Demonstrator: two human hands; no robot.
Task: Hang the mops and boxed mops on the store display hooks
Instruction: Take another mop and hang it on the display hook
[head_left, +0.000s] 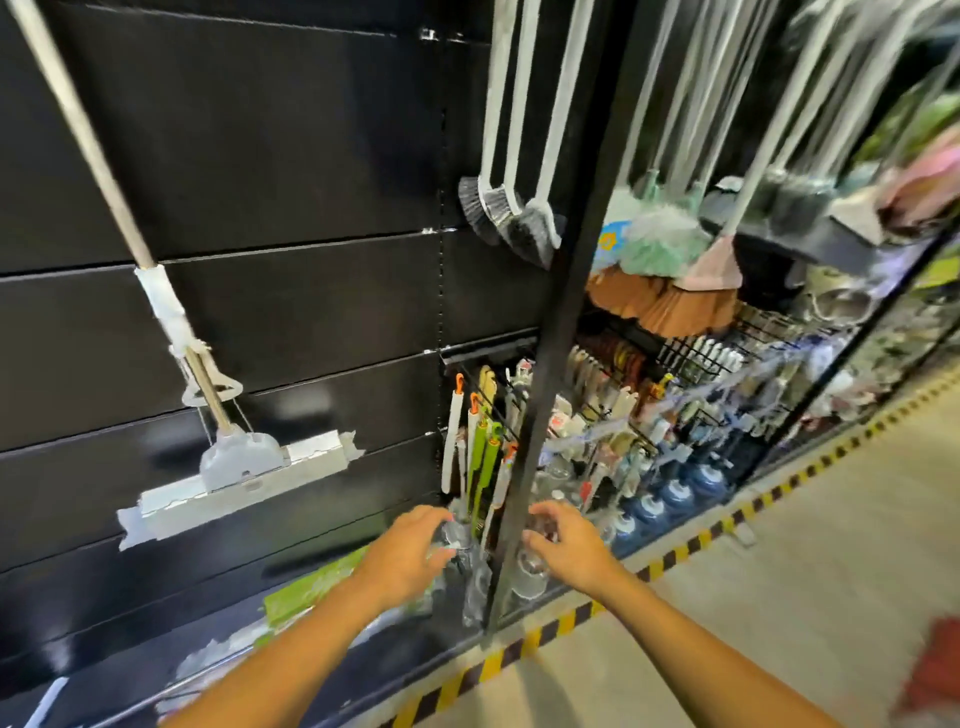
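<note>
Two bare forearms reach down toward the foot of a store display, where the left hand curls its fingers around a clear plastic-wrapped bundle standing at the base of the black wall panel; what the wrap contains is too blurred to tell. The right hand, just across a black upright post, bends its fingers toward a clear rounded item on the bottom shelf, though whether it actually grips it cannot be told. A yellow-and-black hazard stripe runs along the pale floor at the shelf edge. Beside the left forearm a green box lies on the low shelf. Above it a sponge mop, its head and handle wrapped in white paper and tape, hangs tilted against the wall panel. Slim green and white packaged tools hang on hooks just left of the post. Higher up, three white-handled brushes hang with dark bristles downward, and to the right brooms and more long handles crowd the next bay, blurred.
</note>
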